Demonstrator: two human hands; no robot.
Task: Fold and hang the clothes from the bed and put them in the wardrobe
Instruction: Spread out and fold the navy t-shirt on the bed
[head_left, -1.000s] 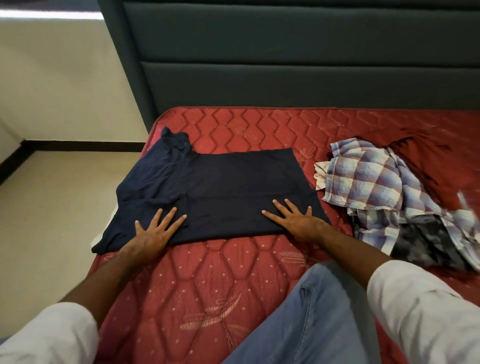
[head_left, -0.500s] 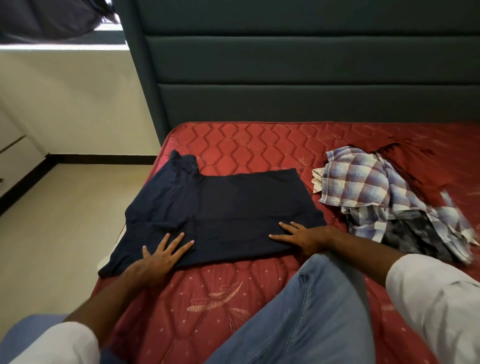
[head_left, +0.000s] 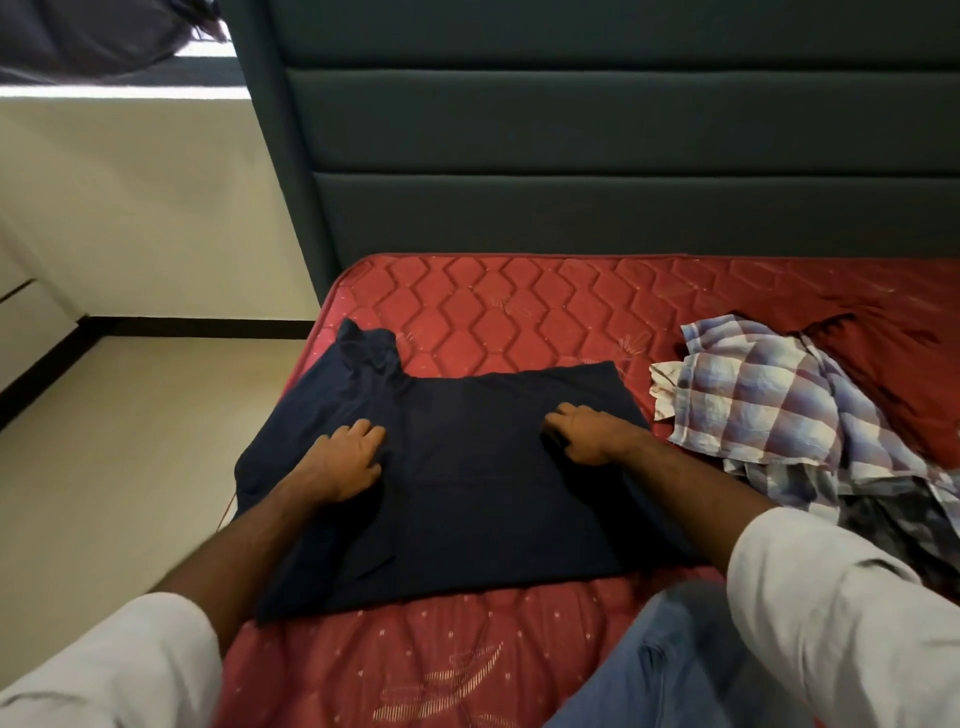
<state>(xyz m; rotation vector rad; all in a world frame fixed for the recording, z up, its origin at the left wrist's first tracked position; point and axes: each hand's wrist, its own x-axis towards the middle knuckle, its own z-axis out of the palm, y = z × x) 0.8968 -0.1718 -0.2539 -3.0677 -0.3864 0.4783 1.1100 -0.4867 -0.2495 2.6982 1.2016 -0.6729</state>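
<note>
Two bare forearms show, each coming out of a loose white fabric sleeve: the left sleeve (head_left: 104, 670) bunches in soft folds at the near left corner, the right sleeve (head_left: 841, 613) is pushed up the arm at the near right, its cuff edge a clean curve. The left hand (head_left: 345, 462) and right hand (head_left: 587, 434) are uncovered, with no rings or watch to be seen. Between the sleeves, near the bottom edge, a knee in faded blue denim jeans (head_left: 685, 670) creases at the bend.

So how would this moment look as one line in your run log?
stage: folding | left hand: on navy garment | right hand: on navy garment | waiting: plaid shirt | wardrobe: not visible
</note>
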